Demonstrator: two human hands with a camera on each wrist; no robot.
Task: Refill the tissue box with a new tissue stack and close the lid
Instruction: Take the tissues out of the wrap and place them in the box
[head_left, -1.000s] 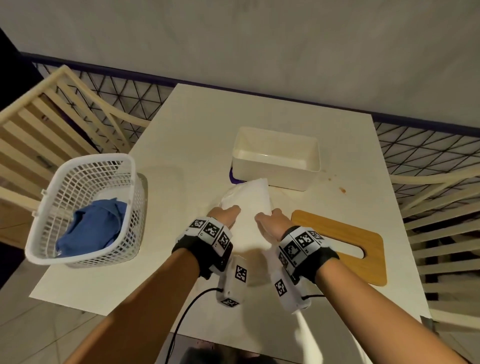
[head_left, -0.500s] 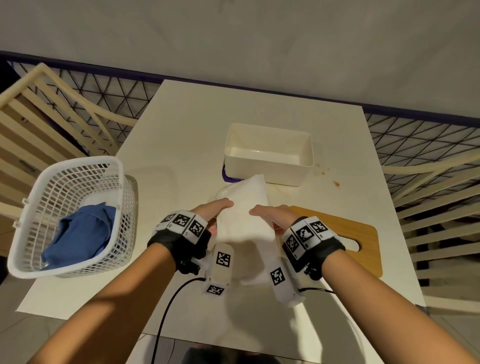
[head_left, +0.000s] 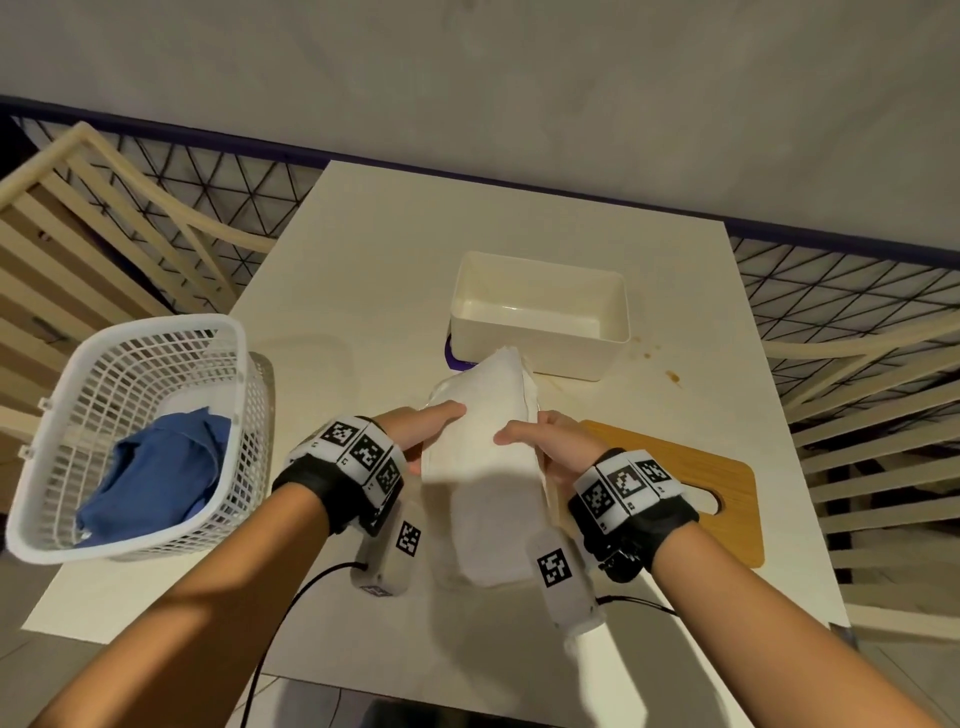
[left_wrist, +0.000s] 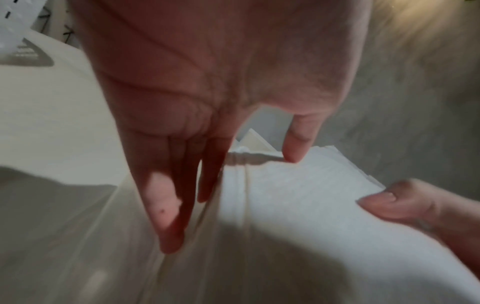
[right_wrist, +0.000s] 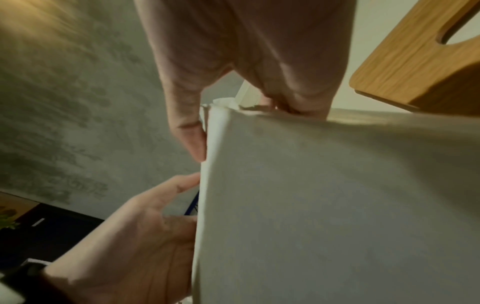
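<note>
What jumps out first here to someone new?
The white tissue stack, held up above the table's middle between the left hand and the right hand, each gripping a side. Just behind it sits the open, empty tissue box; its wooden lid lies flat to the right. At the table's left edge, a white basket holds a blue cloth.

Your head camera looks down at the counter (head_left: 332, 249); both wrist cameras look closely along your hands, sharing the tissue stack (head_left: 483, 415).
</note>
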